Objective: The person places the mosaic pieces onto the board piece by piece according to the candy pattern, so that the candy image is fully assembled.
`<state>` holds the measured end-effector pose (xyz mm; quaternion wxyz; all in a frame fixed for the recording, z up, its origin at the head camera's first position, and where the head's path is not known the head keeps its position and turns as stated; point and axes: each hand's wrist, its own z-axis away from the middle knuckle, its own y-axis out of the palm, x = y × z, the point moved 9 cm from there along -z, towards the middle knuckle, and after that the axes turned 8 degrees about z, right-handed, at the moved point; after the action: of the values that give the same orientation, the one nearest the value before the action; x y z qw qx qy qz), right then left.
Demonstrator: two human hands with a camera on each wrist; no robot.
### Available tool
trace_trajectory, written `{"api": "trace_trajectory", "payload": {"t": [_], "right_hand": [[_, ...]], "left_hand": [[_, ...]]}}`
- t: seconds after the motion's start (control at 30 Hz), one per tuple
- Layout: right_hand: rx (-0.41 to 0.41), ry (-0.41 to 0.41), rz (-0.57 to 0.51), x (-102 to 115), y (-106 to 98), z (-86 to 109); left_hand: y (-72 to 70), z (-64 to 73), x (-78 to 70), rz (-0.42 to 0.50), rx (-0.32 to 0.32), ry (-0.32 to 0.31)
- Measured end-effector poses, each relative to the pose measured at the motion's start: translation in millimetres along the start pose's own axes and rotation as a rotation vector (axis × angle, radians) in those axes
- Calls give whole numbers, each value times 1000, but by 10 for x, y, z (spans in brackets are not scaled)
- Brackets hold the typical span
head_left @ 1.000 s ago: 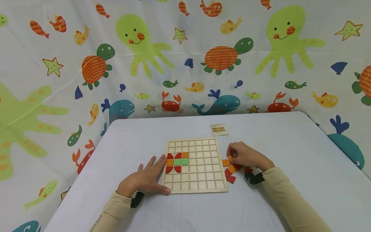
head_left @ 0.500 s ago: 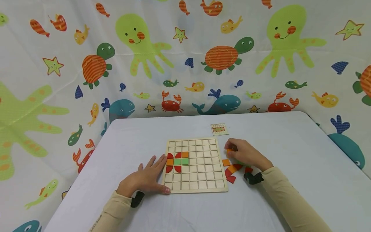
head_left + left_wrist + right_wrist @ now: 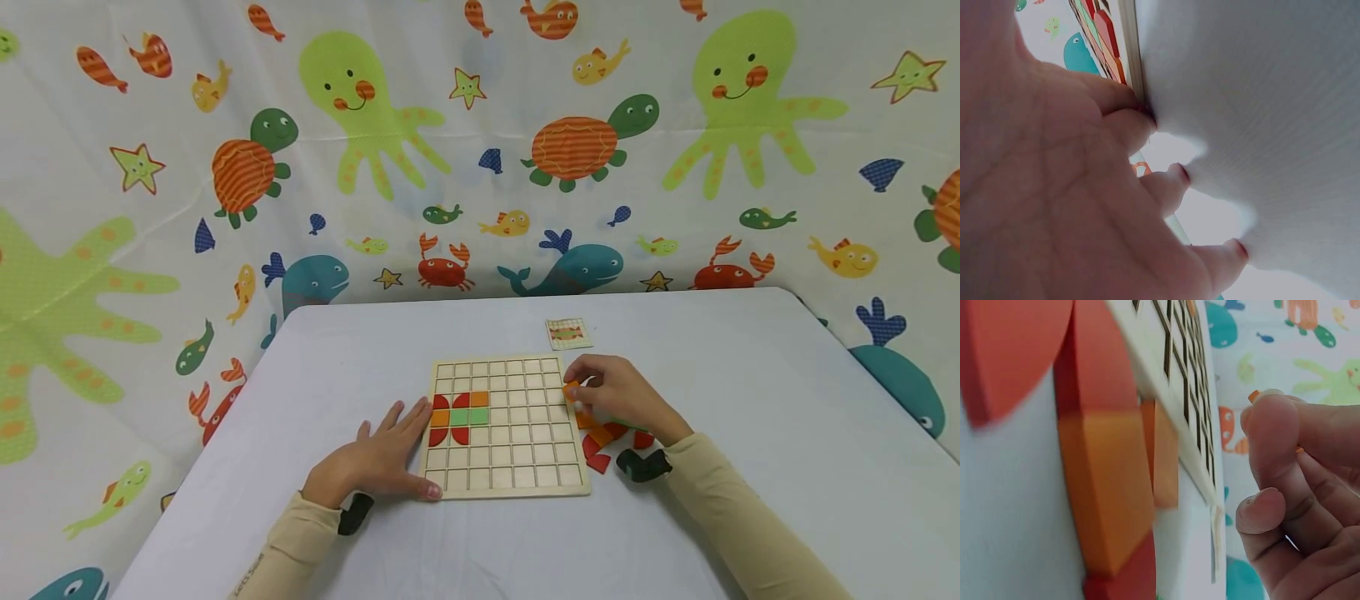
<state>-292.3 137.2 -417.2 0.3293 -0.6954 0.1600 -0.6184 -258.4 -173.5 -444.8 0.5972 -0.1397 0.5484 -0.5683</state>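
A wooden grid board (image 3: 525,456) lies on the table, with red curved, orange square and green square tiles (image 3: 459,419) set in cells at its left side. My left hand (image 3: 371,462) is spread along the board's left edge; its thumb touches the near left corner and other fingertips rest on the tabletop. My right hand (image 3: 626,396) pinches an orange tile (image 3: 572,391) between thumb and fingers at the board's right edge. In the right wrist view the fingers mostly hide this orange tile (image 3: 1254,397). Below the hand lie loose orange tiles (image 3: 1116,494) and red tiles (image 3: 1013,356).
A small picture card (image 3: 569,334) with a gridded red, green and orange figure lies beyond the board's far right corner. More loose red tiles (image 3: 598,463) lie right of the board on the white table (image 3: 337,367). A patterned curtain (image 3: 465,83) hangs behind.
My right hand has lifted the orange tile from the loose pile and moved left with it to the board's right edge. The left hand has stayed in place.
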Motion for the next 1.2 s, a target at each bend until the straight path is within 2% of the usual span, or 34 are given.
{"api": "trace_trajectory", "payload": {"t": [0.17,0.37,0.7,0.93,1.2], "right_hand": [[4,-3,-6,76,45,-23],[6,-69,-24,230,55,-52],[40,-149,-123,530,163,-138],[50,-150,-198,659,297,-177],[40,-145,-220,749,496,-190]], "left_hand": [[1,-6,12,-3,3,-8],[-7,-12,-1,-6,4,-18],[2,-4,-9,-2,-4,-15],[11,-17,6,-4,-3,-16],[10,-9,10,2,1,-7]]}}
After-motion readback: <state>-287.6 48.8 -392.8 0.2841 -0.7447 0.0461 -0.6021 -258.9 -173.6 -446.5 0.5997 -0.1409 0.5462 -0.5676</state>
